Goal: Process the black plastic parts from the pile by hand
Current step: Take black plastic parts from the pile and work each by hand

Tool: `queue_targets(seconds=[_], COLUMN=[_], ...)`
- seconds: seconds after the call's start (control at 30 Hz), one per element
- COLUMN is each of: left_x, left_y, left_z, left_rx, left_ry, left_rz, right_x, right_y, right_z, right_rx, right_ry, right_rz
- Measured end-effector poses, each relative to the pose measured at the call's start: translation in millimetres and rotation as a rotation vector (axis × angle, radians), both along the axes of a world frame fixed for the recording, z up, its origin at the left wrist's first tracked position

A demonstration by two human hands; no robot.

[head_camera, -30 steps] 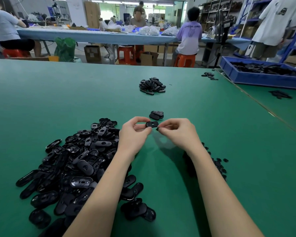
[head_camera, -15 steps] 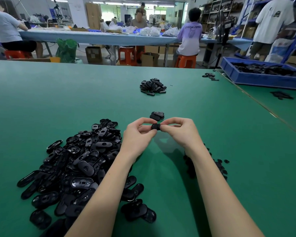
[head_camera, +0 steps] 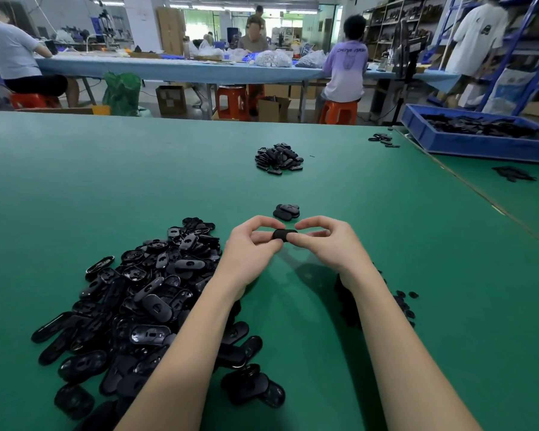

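Note:
A big pile of black oval plastic parts (head_camera: 143, 303) lies on the green table (head_camera: 106, 181) at the near left, partly under my left forearm. Above the table's middle, my left hand (head_camera: 249, 248) and my right hand (head_camera: 327, 244) pinch one small black part (head_camera: 284, 234) between thumbs and fingertips, one hand on each end. Just beyond the hands lie two or three parts (head_camera: 287, 211) together. Small black bits (head_camera: 402, 303) are scattered under and right of my right forearm.
A smaller heap of black parts (head_camera: 279, 158) sits farther back at the centre. A blue bin (head_camera: 479, 143) of black pieces stands at the far right, with loose parts (head_camera: 383, 140) beside it and more (head_camera: 514, 174) on the adjoining table. People sit at a blue table behind.
The two hands have stayed close together over the table's middle. The part between them has been turned and now shows its narrow dark side; both hands still hold it.

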State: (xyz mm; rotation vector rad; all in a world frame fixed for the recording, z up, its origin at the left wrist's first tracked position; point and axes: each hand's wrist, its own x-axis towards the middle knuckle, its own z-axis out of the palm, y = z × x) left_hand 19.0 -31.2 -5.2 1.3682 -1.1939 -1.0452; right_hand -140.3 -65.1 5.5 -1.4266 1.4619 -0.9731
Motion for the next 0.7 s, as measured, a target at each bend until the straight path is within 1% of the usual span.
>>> queue_targets(seconds=[0.1, 0.2, 0.37, 0.7], left_x=[1.0, -1.3, -0.1, -0.2], left_y=[-0.5, -1.1, -0.2, -1.5], left_z=[1.3, 0.3, 1.6, 1.6], left_rx=[0.021, 0.013, 0.013, 0.027], left_ry=[0.068, 0.115, 0.109, 0.051], left_rz=[-0.025, 0.005, 0.025, 0.047], right_x=[-3.1, -3.0, -2.0, 3.3], right_y=[-0.2, -0.2, -0.6, -1.4], right_z=[-1.6, -2.4, -1.3, -7.0], right_rx=[0.028, 0.009, -0.040, -0.086], right_ry=[-0.062, -0.018, 0.021, 0.040], right_rz=[0.048, 0.079, 0.103, 0.053])
